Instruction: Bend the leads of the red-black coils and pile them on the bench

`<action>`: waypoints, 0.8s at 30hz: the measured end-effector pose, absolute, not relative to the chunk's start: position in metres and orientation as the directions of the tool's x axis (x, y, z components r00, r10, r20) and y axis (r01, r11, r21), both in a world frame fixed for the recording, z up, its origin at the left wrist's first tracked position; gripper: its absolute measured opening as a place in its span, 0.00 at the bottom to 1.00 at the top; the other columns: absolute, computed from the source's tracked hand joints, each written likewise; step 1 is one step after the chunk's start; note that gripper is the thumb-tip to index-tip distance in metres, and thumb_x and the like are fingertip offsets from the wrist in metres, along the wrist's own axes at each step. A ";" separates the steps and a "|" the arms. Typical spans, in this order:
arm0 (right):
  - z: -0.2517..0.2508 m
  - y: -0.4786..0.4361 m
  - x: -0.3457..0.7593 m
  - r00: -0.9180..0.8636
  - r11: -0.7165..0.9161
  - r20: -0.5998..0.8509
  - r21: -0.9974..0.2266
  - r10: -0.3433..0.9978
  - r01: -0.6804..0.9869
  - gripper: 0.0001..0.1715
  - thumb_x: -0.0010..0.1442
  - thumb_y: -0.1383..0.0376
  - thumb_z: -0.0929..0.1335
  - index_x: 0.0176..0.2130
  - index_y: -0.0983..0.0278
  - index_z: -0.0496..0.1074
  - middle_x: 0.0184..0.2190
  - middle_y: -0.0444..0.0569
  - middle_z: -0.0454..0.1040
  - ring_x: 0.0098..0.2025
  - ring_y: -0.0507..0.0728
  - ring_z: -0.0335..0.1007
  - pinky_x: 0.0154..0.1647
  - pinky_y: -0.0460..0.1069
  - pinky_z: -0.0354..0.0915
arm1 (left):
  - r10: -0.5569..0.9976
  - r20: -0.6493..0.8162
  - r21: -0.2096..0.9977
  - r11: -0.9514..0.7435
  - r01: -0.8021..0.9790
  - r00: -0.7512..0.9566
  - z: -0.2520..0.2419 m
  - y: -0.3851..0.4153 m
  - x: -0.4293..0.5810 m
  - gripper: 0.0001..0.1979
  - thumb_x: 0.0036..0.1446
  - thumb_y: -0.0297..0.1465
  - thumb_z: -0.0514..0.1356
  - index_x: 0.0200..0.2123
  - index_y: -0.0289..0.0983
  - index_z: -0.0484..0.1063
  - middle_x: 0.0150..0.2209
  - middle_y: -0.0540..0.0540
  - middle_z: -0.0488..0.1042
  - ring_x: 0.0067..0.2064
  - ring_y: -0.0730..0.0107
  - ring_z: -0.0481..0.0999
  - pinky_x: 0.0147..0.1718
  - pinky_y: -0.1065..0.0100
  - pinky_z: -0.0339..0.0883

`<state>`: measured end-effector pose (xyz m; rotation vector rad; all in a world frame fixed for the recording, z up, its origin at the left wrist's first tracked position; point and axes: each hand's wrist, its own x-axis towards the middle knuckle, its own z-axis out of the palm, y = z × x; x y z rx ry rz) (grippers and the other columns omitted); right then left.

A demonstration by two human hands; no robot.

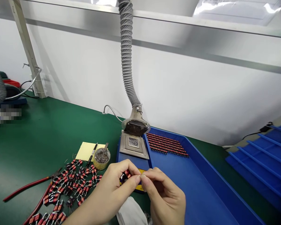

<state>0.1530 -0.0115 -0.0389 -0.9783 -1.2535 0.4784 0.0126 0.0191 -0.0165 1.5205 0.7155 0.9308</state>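
Note:
My left hand (113, 187) pinches a small red and black coil part (125, 175) between thumb and fingers, low in the middle of the view. My right hand (164, 195) meets it from the right, with its fingertips pressed together against the left thumb at the same part. Both hands hover just in front of the solder pot (134, 144), a square metal unit on a blue base. To the left, several loose red coil parts (70, 184) lie scattered on the green mat.
A grey fume hose (127, 59) ends in a round intake (135, 126) over the pot. A blue tray (201, 187) holds rows of red coils (166, 144). Red-handled pliers (30, 190), a yellow pad (87, 151), a small tub (101, 158), stacked blue trays (264, 156) and white cloth (131, 212) lie around.

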 end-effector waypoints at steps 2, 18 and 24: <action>-0.040 -0.011 0.154 0.290 0.510 0.536 -0.844 0.793 0.164 0.06 0.57 0.69 0.73 0.29 0.58 0.79 0.22 0.43 0.74 0.25 0.50 0.68 0.26 0.42 0.65 | 0.853 0.172 0.985 -0.161 -0.065 0.493 -0.015 0.019 0.013 0.07 0.62 0.32 0.56 0.31 0.38 0.69 0.31 0.51 0.70 0.36 0.69 0.68 0.36 0.71 0.60; -0.038 -0.017 0.151 0.230 0.642 0.775 -0.622 0.589 0.449 0.17 0.55 0.78 0.71 0.39 0.57 0.77 0.25 0.43 0.73 0.26 0.52 0.68 0.28 0.47 0.66 | 0.879 0.187 0.982 -0.175 -0.068 0.438 -0.015 0.018 0.013 0.09 0.63 0.34 0.56 0.30 0.38 0.69 0.30 0.51 0.70 0.34 0.70 0.66 0.35 0.71 0.59; -0.029 -0.020 0.159 -0.115 0.686 0.762 -0.493 0.638 0.535 0.15 0.56 0.79 0.69 0.36 0.60 0.73 0.25 0.45 0.74 0.26 0.54 0.71 0.27 0.48 0.69 | 0.883 0.192 0.981 -0.172 -0.087 0.428 -0.014 0.020 0.013 0.09 0.62 0.33 0.55 0.30 0.38 0.68 0.30 0.52 0.70 0.35 0.70 0.67 0.37 0.71 0.60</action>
